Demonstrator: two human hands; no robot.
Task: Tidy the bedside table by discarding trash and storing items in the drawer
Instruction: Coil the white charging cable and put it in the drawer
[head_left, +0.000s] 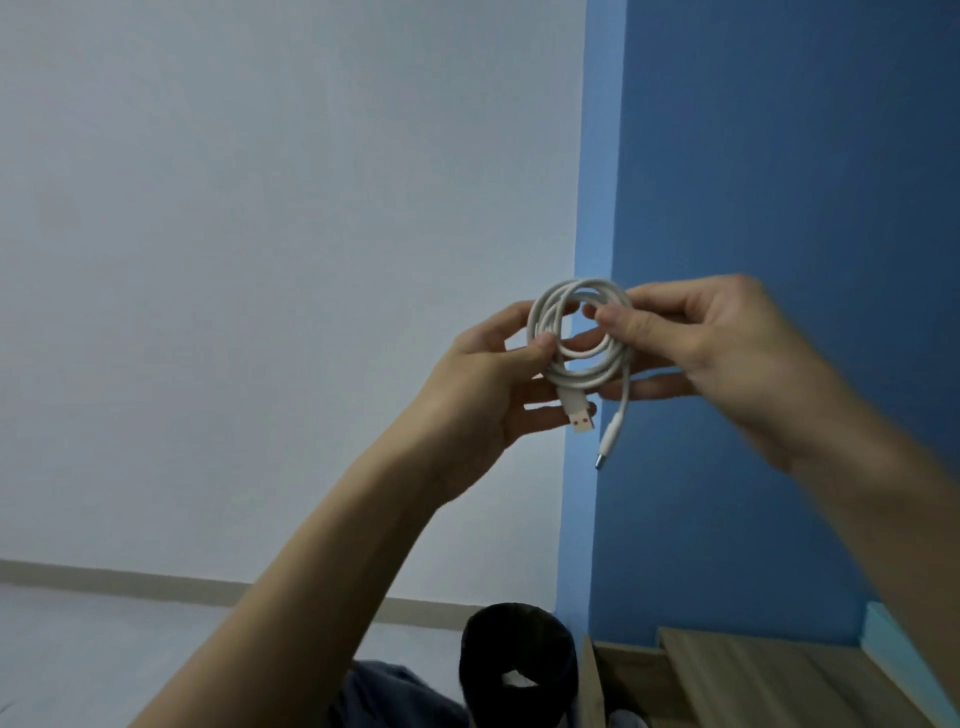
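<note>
A white charging cable (587, 371) is wound into a small coil and held up in front of the wall. My left hand (483, 395) pinches the coil's left side, thumb on top. Its orange-tipped USB plug (736, 418) rests against my left fingers. My right hand (717, 343) grips the coil's upper right side. The thin connector end (605, 447) hangs loose below the coil. The wooden bedside table (737, 680) lies at the bottom right, below my hands.
A black bin (519, 660) stands on the floor left of the table. Blue fabric (384, 696) shows at the bottom edge. A white wall is on the left, a blue wall (779, 156) on the right.
</note>
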